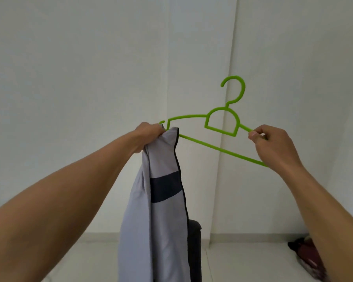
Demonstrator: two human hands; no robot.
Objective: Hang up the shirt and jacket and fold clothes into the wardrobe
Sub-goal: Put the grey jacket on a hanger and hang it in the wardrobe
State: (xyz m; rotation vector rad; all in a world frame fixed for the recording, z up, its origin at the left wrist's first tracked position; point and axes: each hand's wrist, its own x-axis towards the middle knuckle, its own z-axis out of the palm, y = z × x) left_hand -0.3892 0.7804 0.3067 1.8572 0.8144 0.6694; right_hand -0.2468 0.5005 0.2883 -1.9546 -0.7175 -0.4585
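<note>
1 lime-green plastic hanger (220, 149) up in front of white wall (90, 78), hook on top, tilted, spanning the 2 hands. Left hand (149, 132): fingers curled round bunched top of 1 light grey jacket with dark navy band and trim (163, 210), right at hanger's left end. Jacket hanging straight down below left hand. Right hand (273, 145): thumb and fingers pinching hanger's right arm. Behind jacket, 1 black boxy object (195, 241). Below right forearm, 1 dark red-and-black fabric heap (306, 251) on floor.

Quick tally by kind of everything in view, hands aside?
Hangers: 1, the green hanger
Jackets: 1, the grey jacket
Cloth heaps on the floor: 1, the dark red heap
Unidentified: 1, the black object behind the jacket
Total: 4
</note>
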